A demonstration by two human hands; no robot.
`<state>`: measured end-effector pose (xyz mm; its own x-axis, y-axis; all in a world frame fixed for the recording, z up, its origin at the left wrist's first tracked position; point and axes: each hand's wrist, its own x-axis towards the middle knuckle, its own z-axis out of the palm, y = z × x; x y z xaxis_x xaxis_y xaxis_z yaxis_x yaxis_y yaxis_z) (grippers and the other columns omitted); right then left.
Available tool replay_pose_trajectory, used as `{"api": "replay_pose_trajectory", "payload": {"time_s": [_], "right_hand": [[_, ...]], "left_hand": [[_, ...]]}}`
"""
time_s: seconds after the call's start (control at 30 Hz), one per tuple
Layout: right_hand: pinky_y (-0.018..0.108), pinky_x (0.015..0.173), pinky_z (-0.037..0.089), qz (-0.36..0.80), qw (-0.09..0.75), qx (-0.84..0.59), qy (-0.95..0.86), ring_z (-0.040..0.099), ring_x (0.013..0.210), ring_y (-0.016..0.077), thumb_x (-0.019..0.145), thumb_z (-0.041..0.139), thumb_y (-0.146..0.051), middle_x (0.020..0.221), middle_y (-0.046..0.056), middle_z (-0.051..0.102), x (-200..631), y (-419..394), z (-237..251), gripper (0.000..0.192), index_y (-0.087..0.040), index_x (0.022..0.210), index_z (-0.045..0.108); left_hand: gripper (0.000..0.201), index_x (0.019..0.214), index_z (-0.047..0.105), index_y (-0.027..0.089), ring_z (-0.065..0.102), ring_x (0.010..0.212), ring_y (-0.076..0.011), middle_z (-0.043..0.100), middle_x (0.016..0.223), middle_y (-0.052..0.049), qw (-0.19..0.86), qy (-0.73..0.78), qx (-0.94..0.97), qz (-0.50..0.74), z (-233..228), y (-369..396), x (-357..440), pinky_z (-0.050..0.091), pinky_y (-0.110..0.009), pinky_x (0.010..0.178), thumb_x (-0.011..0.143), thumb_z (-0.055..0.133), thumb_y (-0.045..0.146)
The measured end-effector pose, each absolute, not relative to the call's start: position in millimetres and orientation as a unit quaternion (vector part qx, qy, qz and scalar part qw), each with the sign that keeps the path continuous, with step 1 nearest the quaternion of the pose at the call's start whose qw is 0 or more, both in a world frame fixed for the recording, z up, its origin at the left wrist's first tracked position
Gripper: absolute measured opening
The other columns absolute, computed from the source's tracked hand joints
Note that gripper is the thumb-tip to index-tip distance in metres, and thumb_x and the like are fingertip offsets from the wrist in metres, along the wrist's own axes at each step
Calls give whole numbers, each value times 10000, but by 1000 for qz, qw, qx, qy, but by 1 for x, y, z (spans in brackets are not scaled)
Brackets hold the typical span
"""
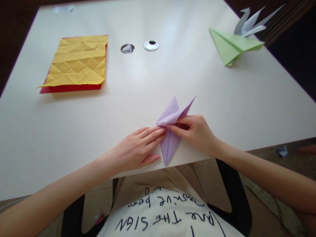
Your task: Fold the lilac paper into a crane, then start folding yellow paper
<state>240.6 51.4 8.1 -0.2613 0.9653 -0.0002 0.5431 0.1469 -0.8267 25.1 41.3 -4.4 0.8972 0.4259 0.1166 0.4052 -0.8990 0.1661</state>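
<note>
A folded piece of purple origami paper [172, 143] lies near the table's front edge, one point toward me and two points away. Its upper flap is lifted and bends to the right. My right hand [197, 133] pinches that flap between thumb and fingers. My left hand [145, 146] rests flat on the table with its fingers stretched out, the fingertips pressing on the paper's left side near the middle crease. The left thumb is apart from the other fingers, beside the lower point.
Creased yellow paper [76, 62] lies over red paper [74, 88] at the back left. Two round holes, one with a metallic ring [148, 47], sit in the white table [118, 108]. At the back right are a green folded paper [229, 46] and a grey paper crane [247, 24].
</note>
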Motion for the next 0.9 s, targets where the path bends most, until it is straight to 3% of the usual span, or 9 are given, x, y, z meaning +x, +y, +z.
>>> {"api": "replay_pose_trajectory", "payload": {"time_s": [0.1, 0.17, 0.33, 0.6, 0.77, 0.9], "right_hand": [[220, 421, 286, 526, 220, -555, -606, 418, 449, 72, 773, 617, -390, 502, -30, 515, 242, 53, 18, 258, -140, 760, 678], [219, 397, 240, 590, 198, -555, -552, 362, 413, 57, 760, 619, -452, 453, -51, 441, 241, 54, 22, 324, -140, 676, 628], [231, 414, 249, 618, 198, -533, -543, 342, 390, 48, 824, 529, -469, 401, -39, 403, 235, 56, 22, 500, -162, 437, 449], [240, 419, 269, 501, 221, -565, -617, 351, 370, 55, 847, 502, -403, 392, -29, 440, 242, 58, 28, 479, -163, 433, 473], [237, 477, 328, 297, 244, -570, -727, 460, 479, 87, 747, 636, -293, 519, -21, 561, 249, 63, 21, 184, -158, 622, 629], [244, 481, 345, 241, 221, -574, -750, 487, 483, 101, 727, 638, -248, 535, -7, 588, 249, 65, 12, 180, -164, 573, 600]], "left_hand": [[527, 1322, 403, 35, 401, 1270, -243, 436, 1386, -133, 55, 214, 972, 75, -5, 41, 25, 338, -368, 1053, 931, 366, 385], [525, 1318, 411, 34, 417, 1259, -250, 436, 1385, -136, 52, 213, 973, 72, -5, 41, 25, 348, -375, 1045, 930, 368, 385], [517, 1304, 437, 35, 425, 1257, -262, 439, 1382, -134, 55, 210, 974, 63, -4, 42, 26, 359, -387, 1041, 931, 359, 385], [530, 1325, 415, 54, 406, 1274, -246, 405, 1410, -114, 70, 212, 973, 60, -3, 41, 25, 345, -383, 1057, 927, 366, 401], [525, 1333, 404, 60, 356, 1313, -237, 380, 1425, -113, 78, 219, 971, 61, -3, 41, 25, 306, -391, 1087, 933, 356, 397], [527, 1332, 404, 56, 382, 1298, -245, 385, 1420, -121, 86, 218, 970, 61, -4, 41, 25, 314, -392, 1082, 932, 355, 396]]}}
